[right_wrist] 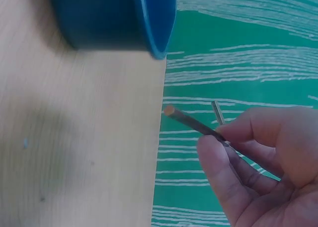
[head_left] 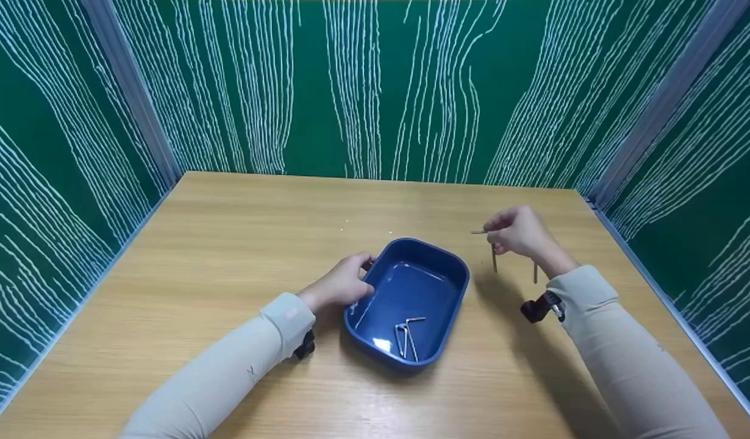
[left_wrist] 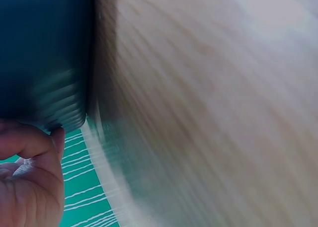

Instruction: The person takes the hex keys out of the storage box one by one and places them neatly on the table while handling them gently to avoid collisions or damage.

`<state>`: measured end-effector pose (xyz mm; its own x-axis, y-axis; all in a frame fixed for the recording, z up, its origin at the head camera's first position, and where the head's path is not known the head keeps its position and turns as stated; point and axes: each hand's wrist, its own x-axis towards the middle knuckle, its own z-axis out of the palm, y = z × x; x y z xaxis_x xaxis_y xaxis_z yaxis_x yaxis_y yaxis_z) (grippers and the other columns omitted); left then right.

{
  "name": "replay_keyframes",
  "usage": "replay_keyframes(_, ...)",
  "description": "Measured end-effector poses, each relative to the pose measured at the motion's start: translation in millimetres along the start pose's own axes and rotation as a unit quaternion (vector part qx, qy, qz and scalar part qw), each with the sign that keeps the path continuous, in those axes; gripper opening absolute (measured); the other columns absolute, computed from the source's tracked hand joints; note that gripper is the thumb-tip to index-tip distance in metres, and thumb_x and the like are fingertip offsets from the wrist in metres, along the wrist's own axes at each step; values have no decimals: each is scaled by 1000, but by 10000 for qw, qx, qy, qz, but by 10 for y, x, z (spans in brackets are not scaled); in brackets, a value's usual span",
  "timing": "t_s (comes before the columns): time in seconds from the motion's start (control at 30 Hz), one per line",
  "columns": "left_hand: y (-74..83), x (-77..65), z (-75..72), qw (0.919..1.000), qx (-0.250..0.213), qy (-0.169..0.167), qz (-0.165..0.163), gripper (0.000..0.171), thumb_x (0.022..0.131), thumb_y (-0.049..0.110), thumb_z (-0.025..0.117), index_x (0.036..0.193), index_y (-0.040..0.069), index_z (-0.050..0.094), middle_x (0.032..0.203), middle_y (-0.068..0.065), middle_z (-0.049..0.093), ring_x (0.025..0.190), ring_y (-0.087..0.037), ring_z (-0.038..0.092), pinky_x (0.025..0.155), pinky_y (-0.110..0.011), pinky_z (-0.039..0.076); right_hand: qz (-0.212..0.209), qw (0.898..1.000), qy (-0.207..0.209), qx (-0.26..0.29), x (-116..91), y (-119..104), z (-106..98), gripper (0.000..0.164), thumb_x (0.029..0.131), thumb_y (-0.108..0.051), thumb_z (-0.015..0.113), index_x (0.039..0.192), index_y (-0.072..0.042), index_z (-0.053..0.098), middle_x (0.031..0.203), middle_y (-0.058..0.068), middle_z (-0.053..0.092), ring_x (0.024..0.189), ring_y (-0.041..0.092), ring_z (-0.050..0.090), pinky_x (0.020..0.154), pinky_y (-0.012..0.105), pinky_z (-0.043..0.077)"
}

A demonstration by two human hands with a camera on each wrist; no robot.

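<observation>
Left hand grips bin side; right hand pinches bent rod, apart from bin; other rods inside. Step: rod transfer, likely. Next move probably needs firm pinch.

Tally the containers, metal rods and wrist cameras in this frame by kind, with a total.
Blue container: 1
Metal rods: at least 4 (2 or more overlapping in the container, 1 in the right hand, 1 partly hidden, showing just below the right wrist in the head view)
Wrist cameras: 2
Total: at least 7
</observation>
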<state>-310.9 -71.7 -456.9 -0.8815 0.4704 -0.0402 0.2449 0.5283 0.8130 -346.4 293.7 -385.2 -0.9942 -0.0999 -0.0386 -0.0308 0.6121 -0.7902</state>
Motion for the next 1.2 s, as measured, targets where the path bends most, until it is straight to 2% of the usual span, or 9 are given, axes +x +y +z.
replay_keyframes(0.17, 2, -7, 4, 10000, 56, -11, 32, 53, 89, -5, 65, 141, 0, 59, 137, -19, 66, 122, -33, 64, 104, -49, 60, 217, 9997, 20, -56, 5, 127, -58, 27, 95, 7, 67, 121, 15, 68, 95, 10, 73, 70, 10, 69, 68, 23, 64)
replay_keyframes(0.37, -7, -6, 6, 10000, 29, 5, 26, 52, 89, -6, 64, 141, 1, 59, 136, -19, 66, 121, -33, 63, 103, -47, 61, 535, 9985, 9, -111, 35, 316, -133, 29, 97, 4, 67, 124, 13, 68, 103, 14, 72, 75, 12, 70, 71, 24, 65)
replay_keyframes(0.63, -3, 1, -8, 10000, -48, -8, -74, 55, 90, -6, 64, 144, 1, 57, 139, -19, 65, 122, -33, 64, 101, -46, 62, 577, 9982, 145, -89, 43, 487, -173, 31, 93, 6, 66, 122, 18, 67, 91, 7, 72, 69, 9, 69, 67, 24, 65)
replay_keyframes(0.87, -4, 13, 4, 9999, 13, -2, -108, 56, 91, -6, 63, 145, 4, 58, 139, -17, 64, 121, -31, 63, 99, -44, 63, 840, 9960, 159, -241, 47, 644, -197, 31, 96, 3, 67, 124, 15, 67, 97, 11, 73, 73, 12, 70, 68, 24, 64)
replay_keyframes(1.07, 23, 12, 3, 9998, 161, -7, -126, 57, 91, -6, 65, 147, 0, 57, 140, -20, 65, 123, -33, 63, 102, -46, 62, 932, 9946, 192, -416, 34, 765, -207, 33, 96, -3, 66, 126, 13, 68, 95, 8, 75, 74, 15, 71, 72, 32, 63)
replay_keyframes(1.2, 28, 16, 6, 9996, 174, -27, -208, 57, 92, -5, 65, 148, 0, 56, 142, -21, 64, 125, -34, 63, 103, -47, 62, 1158, 9920, 160, -480, 46, 849, -198, 34, 99, -8, 67, 129, 9, 68, 105, 11, 75, 81, 17, 73, 78, 37, 61)
